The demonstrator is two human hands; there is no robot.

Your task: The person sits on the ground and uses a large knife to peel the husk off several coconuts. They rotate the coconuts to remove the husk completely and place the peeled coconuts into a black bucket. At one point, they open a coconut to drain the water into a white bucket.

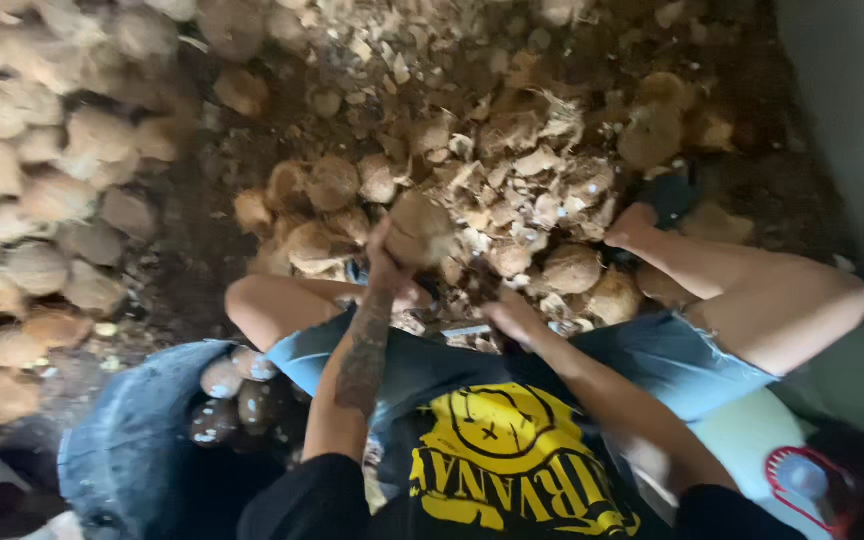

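Head view: the person sits low with knees apart, looking down at a floor of husk scraps [512,170]. The left hand [392,262] is raised between the knees, fingers wrapped around the lower side of a coconut [420,228], which is held up just above the scraps. The right hand [514,318] sits lower, just right of the coconut and close to the lap; it appears closed around something dark, but blur prevents identifying it (grip cannot be confirmed).

More coconuts [572,268] lie on the floor directly beyond the hands, mixed into the scraps. A large pile [22,200] of husked coconuts fills the left edge of the view. At lower left, beside the left knee, a blue tub [142,440] contains several dark, wet-looking coconuts. A grey wall [852,100] borders the right side.
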